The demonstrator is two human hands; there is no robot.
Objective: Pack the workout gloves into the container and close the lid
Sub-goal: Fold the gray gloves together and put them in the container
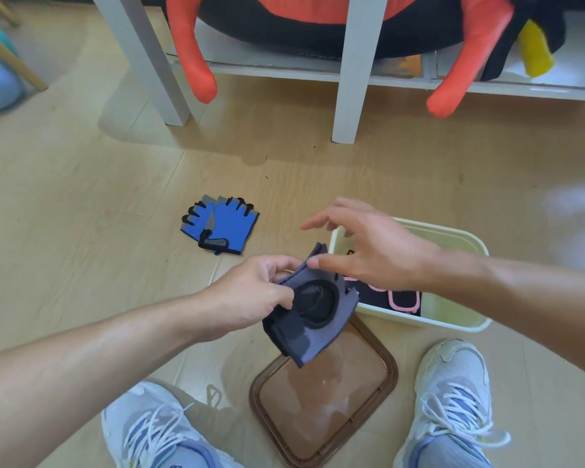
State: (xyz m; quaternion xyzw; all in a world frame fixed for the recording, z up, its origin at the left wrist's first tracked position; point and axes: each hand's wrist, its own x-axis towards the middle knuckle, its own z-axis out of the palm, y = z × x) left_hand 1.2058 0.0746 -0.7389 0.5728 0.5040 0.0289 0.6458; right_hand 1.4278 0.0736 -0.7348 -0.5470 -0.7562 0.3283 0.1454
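Head view, packing partly done. The left hand pinches a grey-purple glove by its upper edge, so that the glove hangs over the near-left corner of the cream container, above the brown lid. The right hand hovers with fingers spread and relaxed, its thumb tip at the glove's top edge; whether it actually presses the fabric cannot be told. Already inside the container lies a black glove with pink trim. A pair of blue gloves remains on the floor, far left of the container and well apart from it. Left to do (judging from this layout): drop the held glove in, fetch the blue pair, then fit the lid, which lies flat on the floor between the person's shoes.
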